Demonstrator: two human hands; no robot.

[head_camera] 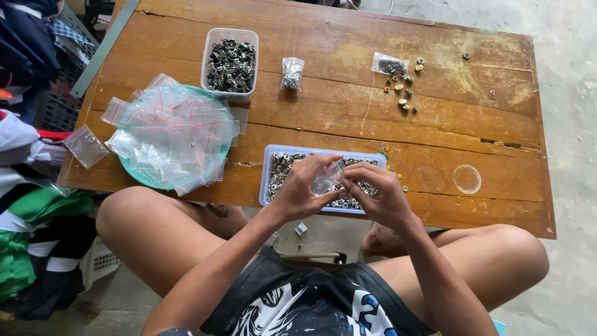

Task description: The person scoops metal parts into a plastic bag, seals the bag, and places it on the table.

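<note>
My left hand (303, 186) and my right hand (380, 194) are together over a shallow clear tray (267, 171) full of small silver metal parts at the table's near edge. Both pinch a small clear plastic bag (326, 182) between them, the left gripping its left side and the right its right side. The bag looks partly filled, but its contents are hard to make out.
A teal plate (134, 171) heaped with empty clear zip bags lies left. Behind it a clear tub (231, 62) holds dark metal parts. A filled small bag (291, 73), another bag (390, 65) and loose brass pieces (403, 93) lie farther back. Clothes pile at the left.
</note>
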